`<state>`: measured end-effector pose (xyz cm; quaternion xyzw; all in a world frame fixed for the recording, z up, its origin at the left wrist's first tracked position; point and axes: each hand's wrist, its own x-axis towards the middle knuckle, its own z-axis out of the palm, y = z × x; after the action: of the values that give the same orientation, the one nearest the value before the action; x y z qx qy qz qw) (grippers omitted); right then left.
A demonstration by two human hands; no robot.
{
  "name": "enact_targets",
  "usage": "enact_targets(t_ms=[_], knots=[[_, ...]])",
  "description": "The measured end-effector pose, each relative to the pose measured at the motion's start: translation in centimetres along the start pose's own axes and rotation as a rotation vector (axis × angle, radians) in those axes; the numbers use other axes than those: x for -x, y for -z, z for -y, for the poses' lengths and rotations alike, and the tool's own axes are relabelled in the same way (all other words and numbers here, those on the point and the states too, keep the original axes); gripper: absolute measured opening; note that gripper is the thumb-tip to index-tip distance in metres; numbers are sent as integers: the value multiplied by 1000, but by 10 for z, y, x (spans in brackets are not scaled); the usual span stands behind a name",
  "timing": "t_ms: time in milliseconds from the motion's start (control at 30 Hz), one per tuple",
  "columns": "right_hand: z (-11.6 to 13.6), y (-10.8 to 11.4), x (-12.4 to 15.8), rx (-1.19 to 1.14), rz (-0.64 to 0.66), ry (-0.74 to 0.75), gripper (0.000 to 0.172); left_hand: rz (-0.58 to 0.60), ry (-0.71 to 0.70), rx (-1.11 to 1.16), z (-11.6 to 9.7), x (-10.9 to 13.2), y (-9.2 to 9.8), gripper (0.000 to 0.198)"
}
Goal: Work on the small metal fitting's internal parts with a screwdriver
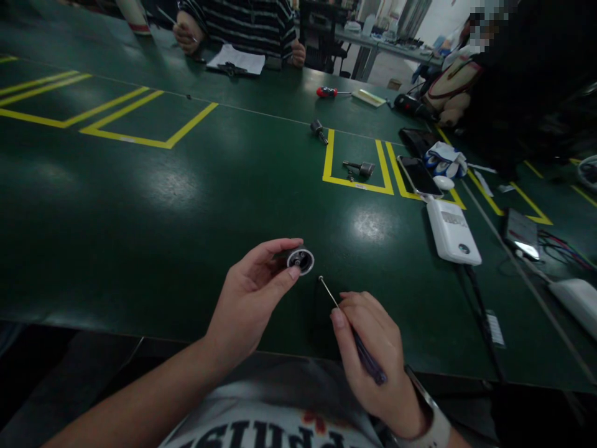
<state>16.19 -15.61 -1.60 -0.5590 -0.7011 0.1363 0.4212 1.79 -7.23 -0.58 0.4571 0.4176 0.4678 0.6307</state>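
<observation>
My left hand [254, 289] pinches a small round metal housing [305, 254] between thumb and fingers, its hollow end turned toward me and small parts showing inside. In my right hand [373, 348] is a screwdriver [368, 361] with a dark purple handle and a thin shaft. Its tip points up and left, just short of the housing, and a tiny screw [321, 279] seems to sit on it. Farther off, a metal part with a shaft [366, 168] lies inside a yellow taped box, with small bits beside it. A similar metal part [318, 129] rests just outside that box.
On the right of the green table [140, 249] are a phone [420, 176], a white power bank [452, 230] with a cable, and gloves [445, 160]. A red screwdriver [327, 93] lies at the back. A person [237, 28] sits opposite with a clipboard [237, 61].
</observation>
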Motion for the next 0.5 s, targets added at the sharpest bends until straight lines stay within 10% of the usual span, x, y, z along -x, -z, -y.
enact_targets(t_ms=[500], knots=[[23, 10, -24, -138, -124, 183, 19, 50, -89, -181, -1, 4, -1, 24]])
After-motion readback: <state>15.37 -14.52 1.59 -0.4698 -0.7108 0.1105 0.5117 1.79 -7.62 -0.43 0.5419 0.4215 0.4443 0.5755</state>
